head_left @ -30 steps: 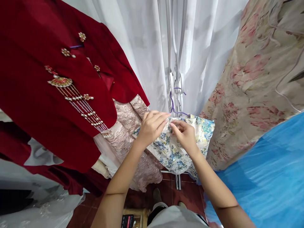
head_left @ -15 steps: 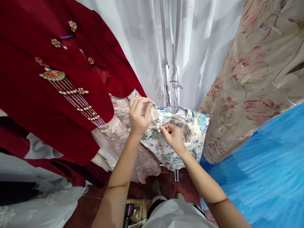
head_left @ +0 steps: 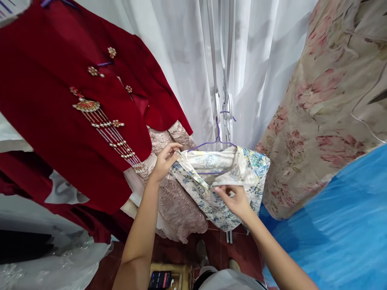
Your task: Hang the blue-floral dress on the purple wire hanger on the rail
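Observation:
A white floral garment (head_left: pixel 199 201) with blue and yellow print hangs in front of me on a purple hanger (head_left: pixel 218 135). Its neckline gapes, so the pale inside and the hanger's lower bar show. My left hand (head_left: pixel 165 159) pinches the garment's left shoulder near the hanger's end. At the front of the neckline, my right hand (head_left: pixel 234 199) is closed, thumb and finger pinching the edge of the opening. The hanger's hook is by white straps or rods that run up in front of white drapery.
On the left hang a red velvet jacket (head_left: pixel 111 96) with beaded ornaments and a pink textured garment (head_left: pixel 181 201). To the right are a beige floral dress (head_left: pixel 320 100) and blue fabric (head_left: pixel 338 229). A phone (head_left: pixel 160 278) lies on a wooden stool (head_left: pixel 184 274) below.
The neckline has spread open, showing the hanger bar inside. My left hand has moved left and down to the shoulder; my right hand has come lower, drawing the front edge down.

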`<state>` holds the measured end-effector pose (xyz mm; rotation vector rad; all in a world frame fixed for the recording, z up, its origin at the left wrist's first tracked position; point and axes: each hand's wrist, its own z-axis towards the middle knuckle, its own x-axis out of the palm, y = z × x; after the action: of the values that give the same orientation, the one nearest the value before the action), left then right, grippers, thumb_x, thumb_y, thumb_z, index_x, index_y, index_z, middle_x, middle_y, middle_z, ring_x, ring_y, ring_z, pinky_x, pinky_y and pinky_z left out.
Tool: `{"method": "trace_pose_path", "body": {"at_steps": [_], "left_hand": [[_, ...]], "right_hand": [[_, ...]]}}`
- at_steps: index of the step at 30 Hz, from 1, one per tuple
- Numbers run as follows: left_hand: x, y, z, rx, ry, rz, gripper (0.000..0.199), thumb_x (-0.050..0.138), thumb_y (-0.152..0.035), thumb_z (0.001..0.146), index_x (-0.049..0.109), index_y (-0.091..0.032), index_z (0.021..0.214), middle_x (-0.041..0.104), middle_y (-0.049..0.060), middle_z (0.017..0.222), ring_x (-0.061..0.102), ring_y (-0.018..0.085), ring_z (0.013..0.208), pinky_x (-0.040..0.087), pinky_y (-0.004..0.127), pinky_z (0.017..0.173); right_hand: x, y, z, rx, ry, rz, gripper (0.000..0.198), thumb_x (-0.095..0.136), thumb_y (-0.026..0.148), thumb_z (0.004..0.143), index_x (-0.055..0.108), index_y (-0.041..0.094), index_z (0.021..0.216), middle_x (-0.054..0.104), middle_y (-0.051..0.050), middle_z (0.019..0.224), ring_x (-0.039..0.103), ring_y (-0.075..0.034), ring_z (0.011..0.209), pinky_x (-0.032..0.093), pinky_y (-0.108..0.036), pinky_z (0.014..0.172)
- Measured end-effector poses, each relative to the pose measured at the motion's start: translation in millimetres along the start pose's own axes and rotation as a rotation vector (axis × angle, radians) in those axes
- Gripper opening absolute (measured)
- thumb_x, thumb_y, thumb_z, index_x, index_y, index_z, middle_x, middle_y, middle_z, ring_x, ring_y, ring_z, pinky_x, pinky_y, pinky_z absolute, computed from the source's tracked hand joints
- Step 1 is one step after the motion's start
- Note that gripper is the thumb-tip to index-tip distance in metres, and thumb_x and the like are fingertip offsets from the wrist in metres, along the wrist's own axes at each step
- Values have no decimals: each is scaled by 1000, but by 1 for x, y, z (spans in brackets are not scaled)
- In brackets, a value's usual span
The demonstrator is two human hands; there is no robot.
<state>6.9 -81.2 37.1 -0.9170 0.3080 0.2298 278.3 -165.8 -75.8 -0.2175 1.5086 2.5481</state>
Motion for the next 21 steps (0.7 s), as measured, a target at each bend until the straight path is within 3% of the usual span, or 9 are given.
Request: {"method": "trace_pose_path", "body": {"at_steps": [3,5,7,10,12,15,18,21], "left_hand": [[-4,1,-5,-164,183,-265,40,70,-34,75,74,-15,110,71,10,109,65,27,100,50,30,81],[-4,7,-10,-243,240,-472,47,68,-32,66,75,-13,109,73,11,106,68,29,97,51,32,80],[0,13,-14,-312,269,-633,54,66,-31,61,76,-12,110,75,12,103,69,30,93,52,33,77],[11,17,-17,-378,297,-733,57,71,-30,57,75,-13,111,76,11,100,70,27,88,53,31,74],[18,18,-18,-387,308,-724,57,76,-28,56,74,-14,112,75,9,97,70,24,85,52,29,73],[27,19,-18,-353,270,-706,48,82,-30,57,73,-16,102,71,4,86,65,17,74,48,23,66],[33,19,-17,-332,193,-780,38,83,-37,59,68,-17,88,63,1,79,58,12,67,46,22,62],[37,14,-17,-371,171,-888,38,81,-43,59,62,-19,82,60,3,85,61,17,76,52,29,71]], "right_hand": [[-38,-7,10,-195,-400,-163,15,68,36,89,68,22,88,68,-5,78,63,-22,74,52,-35,71],[-65,-20,22,-280,-580,-345,32,72,38,84,67,21,110,69,-12,105,63,-30,103,50,-47,93],[-88,-36,36,-304,-559,-482,52,69,41,82,61,21,129,60,-17,134,50,-37,131,36,-58,110],[-110,-53,56,-333,-489,-490,40,61,36,85,65,22,123,49,-14,150,40,-37,144,30,-59,117],[-121,-57,70,-341,-521,-399,23,59,30,86,70,21,104,58,-13,141,49,-34,137,37,-54,113],[-136,-57,89,-212,-586,-184,13,58,29,85,67,21,87,73,-6,95,69,-25,98,53,-41,90],[-144,-61,105,37,-570,122,13,64,34,79,66,21,79,63,2,64,59,-16,58,50,-27,59],[-136,-72,108,258,-423,360,17,71,36,70,65,20,70,62,1,55,55,-16,48,48,-28,50]]}}
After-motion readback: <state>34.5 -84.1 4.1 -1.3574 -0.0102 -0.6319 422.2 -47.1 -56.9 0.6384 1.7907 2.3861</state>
